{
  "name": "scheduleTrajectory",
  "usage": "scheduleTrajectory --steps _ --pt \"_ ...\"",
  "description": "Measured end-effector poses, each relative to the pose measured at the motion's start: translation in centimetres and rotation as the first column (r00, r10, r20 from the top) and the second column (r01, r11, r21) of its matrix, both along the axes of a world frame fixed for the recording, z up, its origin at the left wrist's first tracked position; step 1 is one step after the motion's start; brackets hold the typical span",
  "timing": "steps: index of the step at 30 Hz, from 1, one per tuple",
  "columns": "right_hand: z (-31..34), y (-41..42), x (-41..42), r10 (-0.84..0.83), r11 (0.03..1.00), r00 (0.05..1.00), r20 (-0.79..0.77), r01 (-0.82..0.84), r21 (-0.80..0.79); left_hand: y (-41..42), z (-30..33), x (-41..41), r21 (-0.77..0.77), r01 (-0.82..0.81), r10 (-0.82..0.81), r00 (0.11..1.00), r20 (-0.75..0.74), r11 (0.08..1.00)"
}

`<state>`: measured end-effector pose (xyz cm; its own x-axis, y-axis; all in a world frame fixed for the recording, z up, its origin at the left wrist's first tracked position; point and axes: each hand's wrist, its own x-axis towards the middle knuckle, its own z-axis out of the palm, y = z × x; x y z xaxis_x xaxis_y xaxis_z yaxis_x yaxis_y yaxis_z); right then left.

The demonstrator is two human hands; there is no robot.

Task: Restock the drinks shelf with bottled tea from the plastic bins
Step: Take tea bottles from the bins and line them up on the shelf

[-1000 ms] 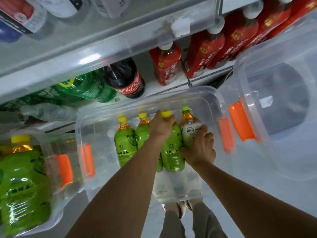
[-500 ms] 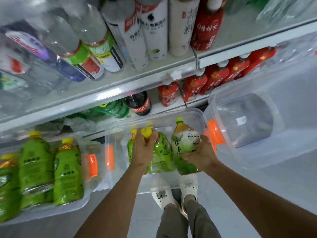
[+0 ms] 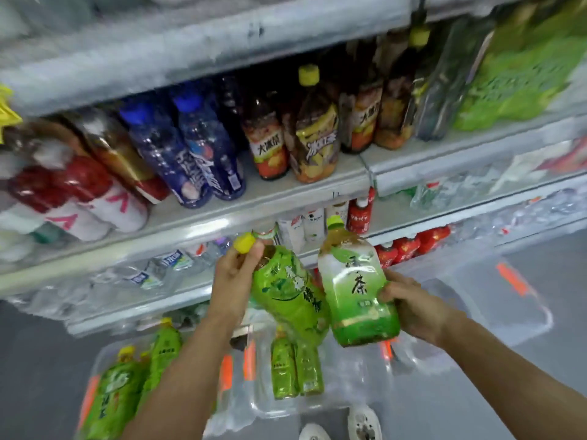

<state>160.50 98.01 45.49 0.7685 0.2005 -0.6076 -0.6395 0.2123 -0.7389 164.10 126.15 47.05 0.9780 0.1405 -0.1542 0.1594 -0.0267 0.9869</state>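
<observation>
Head view, left fingers [image 3: 251, 253] gripping yellow-capped green tea bottle [image 3: 287, 293], right fingers [image 3: 386, 293] gripping white-green bottle [image 3: 354, 290]

Grey metal shelving [image 3: 203, 217] fills the upper view, tier stacked over tier, its front edges catching bright overhead light. Below it runs a smooth grey floor [image 3: 540, 338], and the whole picture is smeared with motion blur.

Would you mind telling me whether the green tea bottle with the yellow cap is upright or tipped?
Tipped. The yellow-capped green tea bottle leans, cap up-left, held at its neck by the left hand.
</observation>
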Motion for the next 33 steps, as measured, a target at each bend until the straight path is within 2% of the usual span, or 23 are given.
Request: scheduleTrajectory --steps 5,12,19,23,28,33 --pt "10.2 2.3 0.6 0.065 0.997 0.978 0.197 -0.058 -0.043 -0.4 11.4 1.3 -0.021 0.028 -0.025 0.990 0.141 0.999" --pt "20.1 1.9 0.2 -0.023 0.997 0.918 0.396 0.051 -0.060 -0.5 24.6 1.0 -0.088 0.055 -0.027 0.957 0.288 0.995" --pt "30.2 -0.8 2.3 0.010 0.999 0.717 0.698 -0.042 0.029 -2.4 34.8 0.2 -0.187 0.085 -0.012 0.933 0.360 0.979" --pt "35.3 -3.4 4.3 -0.004 1.000 0.654 0.756 0.003 0.002 -5.1 40.0 0.9 -0.196 0.136 -0.034 0.893 0.448 0.971" --pt "40.7 -8.0 7.1 -0.046 0.999 0.561 0.827 0.028 0.037 -9.8 44.6 2.9 -0.248 0.180 -0.045 0.884 0.466 0.952" --pt "45.9 -12.8 10.6 -0.001 0.999 0.438 0.899 0.047 -0.022 -14.0 47.6 5.7 -0.233 0.141 -0.004 0.863 0.505 0.962"
